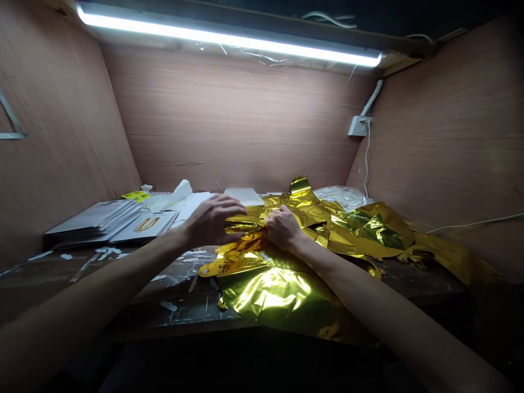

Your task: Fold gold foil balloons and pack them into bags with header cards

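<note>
Shiny, flat gold foil balloons [270, 292] lie in a crumpled heap on the table, some hanging over its front edge. My right hand [282, 228] is closed in a fist on the gold foil, near the middle of the heap. Just to its left, my left hand [215, 219] hovers at the foil's left side with fingers stretched out and apart. A small rounded tab [208, 271] of foil with a hole sticks out below my left hand. What lies under my right fingers is hidden.
Stacked white packets [92, 215] stand at the left, one card [145, 225] bearing a gold U. White paper scraps [168, 306] are scattered on the dark tabletop [139, 297]. Clear plastic [339, 195] lies at the back right. Wooden walls [241, 120] enclose the table; a cable [367, 158] hangs right.
</note>
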Motion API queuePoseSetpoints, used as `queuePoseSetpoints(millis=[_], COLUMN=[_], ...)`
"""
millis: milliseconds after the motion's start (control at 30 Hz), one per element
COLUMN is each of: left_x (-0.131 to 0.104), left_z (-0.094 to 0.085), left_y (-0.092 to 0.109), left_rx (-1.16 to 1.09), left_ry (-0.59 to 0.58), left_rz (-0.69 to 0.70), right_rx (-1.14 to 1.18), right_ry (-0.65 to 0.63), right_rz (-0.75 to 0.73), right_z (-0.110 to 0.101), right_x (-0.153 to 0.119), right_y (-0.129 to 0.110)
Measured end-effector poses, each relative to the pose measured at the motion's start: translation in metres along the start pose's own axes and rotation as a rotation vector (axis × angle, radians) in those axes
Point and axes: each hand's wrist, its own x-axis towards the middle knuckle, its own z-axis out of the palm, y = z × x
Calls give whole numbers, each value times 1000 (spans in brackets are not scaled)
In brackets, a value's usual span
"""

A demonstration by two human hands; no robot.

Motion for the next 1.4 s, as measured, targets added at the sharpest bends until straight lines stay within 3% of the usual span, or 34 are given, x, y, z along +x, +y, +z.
queuePoseSetpoints(millis=[100, 267, 500, 733, 967, 1233, 1400], left_x=[-2, -12, -12, -15, -37, -55, -71], left_z=[22, 39, 30, 31, 22, 4, -3], left_y=[9, 7, 13, 16, 9, 9, 8], left_rx=[80, 106, 7, 163, 172, 66, 183], left_ry=[-121, -139, -139, -245, -330, -323, -367], left_rz=[69, 21, -59, -77, -126, -231, -209], right_rx=[30, 47, 71, 62, 36, 54, 62], right_ry=[35, 48, 64, -16, -56, -79, -90], right_rz=[-73, -172, -234, -304, -292, -300, -313], right_z=[-5, -6, -7, 0, 2, 1, 2], right_x=[0, -2, -5, -3, -2, -1, 0], right_y=[-7, -6, -3, -8, -7, -8, -8])
